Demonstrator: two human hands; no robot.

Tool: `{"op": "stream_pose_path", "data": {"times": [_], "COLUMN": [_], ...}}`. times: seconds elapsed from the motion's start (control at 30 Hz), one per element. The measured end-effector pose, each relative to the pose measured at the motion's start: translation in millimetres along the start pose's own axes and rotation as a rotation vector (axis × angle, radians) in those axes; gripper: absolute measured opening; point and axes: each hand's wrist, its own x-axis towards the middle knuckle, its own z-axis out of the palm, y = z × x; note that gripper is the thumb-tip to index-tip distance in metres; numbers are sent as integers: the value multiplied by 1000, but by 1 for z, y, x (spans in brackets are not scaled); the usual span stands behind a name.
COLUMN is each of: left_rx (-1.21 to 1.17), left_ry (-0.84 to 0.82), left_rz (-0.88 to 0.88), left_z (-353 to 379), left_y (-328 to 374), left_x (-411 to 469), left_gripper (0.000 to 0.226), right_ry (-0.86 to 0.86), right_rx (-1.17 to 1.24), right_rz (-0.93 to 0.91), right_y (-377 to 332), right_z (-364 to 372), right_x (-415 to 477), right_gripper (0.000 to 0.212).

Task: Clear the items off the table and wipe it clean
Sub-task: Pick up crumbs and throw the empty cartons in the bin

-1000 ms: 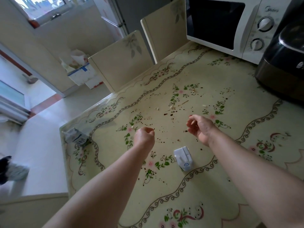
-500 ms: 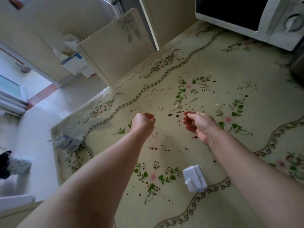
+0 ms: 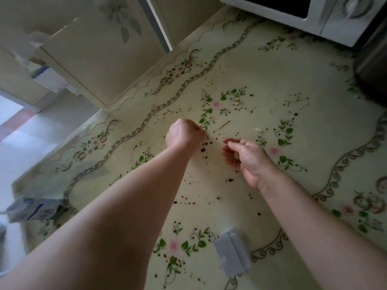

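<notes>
Cream and flower-printed, the table (image 3: 293,80) is spattered with dark spots (image 3: 203,150). A crumpled blue-and-white carton (image 3: 35,210) lies at its left edge. The left grip (image 3: 184,132) is curled closed, fingertips down near a thin brown stick (image 3: 222,126). A white carton (image 3: 232,254) lies nearer the person. The right grip (image 3: 243,153) holds pale scraps (image 3: 235,156); a crumb (image 3: 258,130) lies beyond.
</notes>
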Motion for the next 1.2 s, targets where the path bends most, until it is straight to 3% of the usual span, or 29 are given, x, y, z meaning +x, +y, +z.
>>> {"op": "stream_pose_path", "data": {"times": [0.17, 0.3, 0.4, 0.53, 0.77, 0.97, 1.2], "left_rx": [147, 18, -92, -3, 62, -10, 77], "left_ry": [6, -29, -104, -175, -259, -115, -103], "left_rz": [23, 41, 147, 343, 525, 418, 385], "left_z": [1, -3, -4, -7, -2, 7, 36], "left_y": [9, 17, 30, 44, 58, 68, 86], "left_x": [1, -7, -30, -65, -98, -87, -65], "left_gripper": [6, 12, 17, 8, 17, 10, 24], "right_ry": [12, -4, 40, 95, 47, 174, 180], "right_rx": [97, 218, 280, 387, 453, 454, 448], "right_rz": [-9, -7, 0, 49, 82, 46, -5], "right_y": [-4, -6, -9, -9, -12, -14, -4], "right_z": [-7, -11, -19, -32, -42, -67, -100], "right_x": [0, -3, -9, -19, -41, -46, -40], "right_gripper": [15, 16, 15, 18, 31, 26, 25]}}
